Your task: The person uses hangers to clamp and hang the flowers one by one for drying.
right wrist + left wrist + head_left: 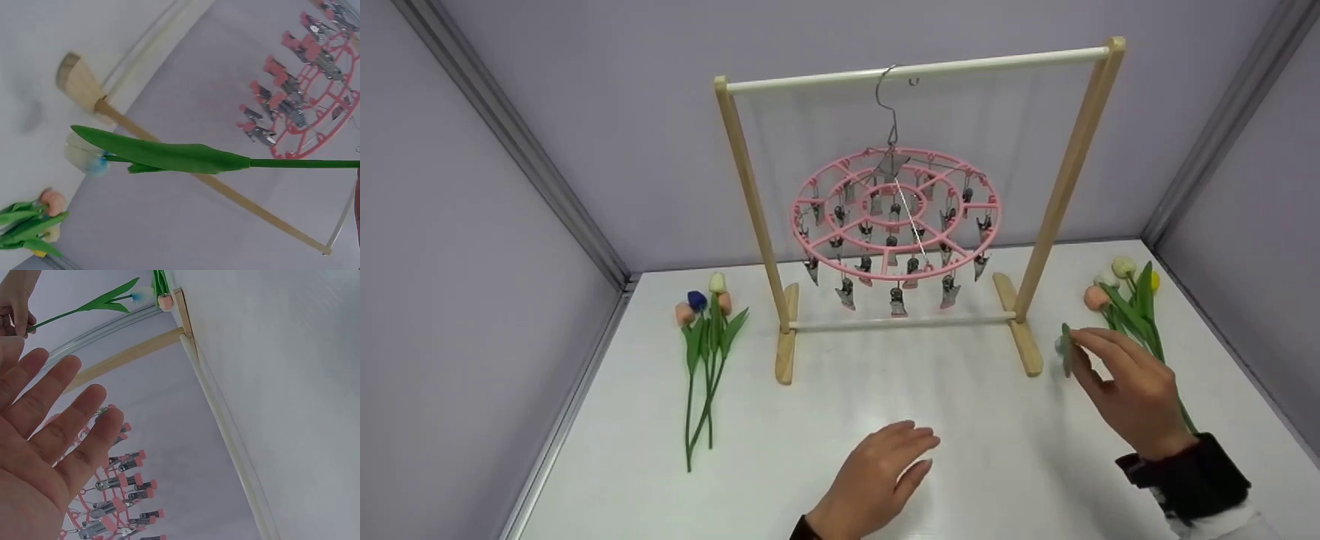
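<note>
An artificial tulip with a white and blue bloom (90, 157) and a green leaf (169, 154) hangs head down from my right hand (1132, 390), which pinches its stem. In the head view that tulip is seen nearly end-on, mostly behind the fingers. My left hand (877, 476) is over the front middle of the table, fingers extended and holding nothing; its palm (34, 467) shows in the left wrist view. Ahead of both hands, a round pink clip hanger (885, 277) with many metal clips hangs by its hook from a wooden rack (1069, 180).
Several tulips (709, 345) in peach, blue and white lie on the white table (720, 502) left of the rack. More tulips (1132, 307) lie at the right, partly behind my right hand. Pale walls enclose the table at the back and sides. The rack's feet (1020, 330) stand on the table.
</note>
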Available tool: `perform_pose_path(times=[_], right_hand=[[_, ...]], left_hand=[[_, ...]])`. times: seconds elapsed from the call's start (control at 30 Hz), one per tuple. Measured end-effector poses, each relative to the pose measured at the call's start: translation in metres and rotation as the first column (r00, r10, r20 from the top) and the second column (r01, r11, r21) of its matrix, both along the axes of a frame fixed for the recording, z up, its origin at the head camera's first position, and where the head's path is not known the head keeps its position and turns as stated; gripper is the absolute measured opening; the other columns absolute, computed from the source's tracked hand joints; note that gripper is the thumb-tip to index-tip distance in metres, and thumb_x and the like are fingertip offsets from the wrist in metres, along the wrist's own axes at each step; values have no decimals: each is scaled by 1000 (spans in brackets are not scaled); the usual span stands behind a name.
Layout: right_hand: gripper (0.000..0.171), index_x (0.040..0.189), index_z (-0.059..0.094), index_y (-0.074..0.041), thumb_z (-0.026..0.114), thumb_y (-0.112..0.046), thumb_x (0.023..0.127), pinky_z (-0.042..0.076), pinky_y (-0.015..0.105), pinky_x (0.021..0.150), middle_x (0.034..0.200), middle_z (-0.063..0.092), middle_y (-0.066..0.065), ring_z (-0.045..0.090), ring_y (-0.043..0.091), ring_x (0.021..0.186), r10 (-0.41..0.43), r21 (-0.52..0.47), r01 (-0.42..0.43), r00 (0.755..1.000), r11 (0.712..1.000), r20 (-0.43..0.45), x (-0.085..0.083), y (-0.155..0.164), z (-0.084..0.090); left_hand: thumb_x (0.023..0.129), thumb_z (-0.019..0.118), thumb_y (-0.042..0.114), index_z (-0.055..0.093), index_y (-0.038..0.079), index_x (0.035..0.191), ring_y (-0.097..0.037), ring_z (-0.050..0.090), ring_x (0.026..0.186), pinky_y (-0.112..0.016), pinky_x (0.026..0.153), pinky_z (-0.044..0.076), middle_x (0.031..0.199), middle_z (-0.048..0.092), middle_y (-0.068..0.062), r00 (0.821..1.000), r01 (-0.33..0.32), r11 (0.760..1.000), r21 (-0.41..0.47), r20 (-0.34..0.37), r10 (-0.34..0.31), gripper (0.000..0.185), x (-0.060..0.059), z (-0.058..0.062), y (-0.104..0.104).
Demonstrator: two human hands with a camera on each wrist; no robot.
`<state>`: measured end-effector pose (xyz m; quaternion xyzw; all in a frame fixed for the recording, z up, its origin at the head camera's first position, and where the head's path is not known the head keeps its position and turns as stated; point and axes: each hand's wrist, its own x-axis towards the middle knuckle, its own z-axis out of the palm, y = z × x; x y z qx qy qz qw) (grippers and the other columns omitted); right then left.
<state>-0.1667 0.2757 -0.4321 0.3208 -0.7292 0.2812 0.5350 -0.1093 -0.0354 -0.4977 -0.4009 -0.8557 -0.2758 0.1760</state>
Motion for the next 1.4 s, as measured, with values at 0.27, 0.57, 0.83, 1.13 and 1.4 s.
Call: perform_pose_path(times=[0.27, 0.57, 0.83, 1.13, 1.4], right_hand=[[10, 87, 66, 11, 67, 5, 79, 45, 21, 71, 80, 65, 22, 61, 22, 70, 170, -194, -162, 985, 968, 28, 12, -32, 27], [14, 89, 65, 13, 69, 11, 75, 47, 20, 71, 80, 64, 22, 62, 21, 71, 309, -213, -279, 944, 936, 119, 25, -61, 51], [31, 97, 66, 10, 67, 21, 69, 49, 20, 73, 86, 65, 20, 64, 21, 75, 369, -215, -323, 901, 922, 228, 21, -79, 45], [36, 99, 65, 13, 66, 26, 65, 49, 21, 69, 85, 66, 20, 63, 25, 72, 422, -196, -380, 863, 904, 277, 29, -110, 53], [29, 101, 64, 13, 65, 20, 73, 50, 22, 67, 83, 64, 22, 63, 29, 69, 516, -245, -458, 802, 854, 301, 35, -123, 64]], left_hand=[[95, 56, 19, 64, 12, 116, -17, 57, 110, -30, 92, 43, 114, 64, 2, 999, 2, 995, 95, -38, 1, 24, -1, 8, 3], [98, 50, 23, 62, 15, 119, -8, 54, 110, -26, 91, 43, 115, 62, 5, 991, -77, 971, 227, 120, 51, 26, -4, 23, 16], [98, 49, 24, 58, 15, 125, -7, 53, 112, -25, 91, 43, 119, 61, 3, 979, -102, 943, 317, 201, 39, 29, -11, 39, 23], [94, 56, 26, 59, 13, 125, -8, 54, 111, -26, 89, 45, 118, 61, 3, 974, -95, 932, 350, 227, 14, 33, -18, 44, 20], [90, 62, 23, 68, 12, 111, -3, 59, 97, -19, 82, 46, 103, 67, 6, 987, -65, 931, 358, 159, 8, 24, -20, 45, 20]])
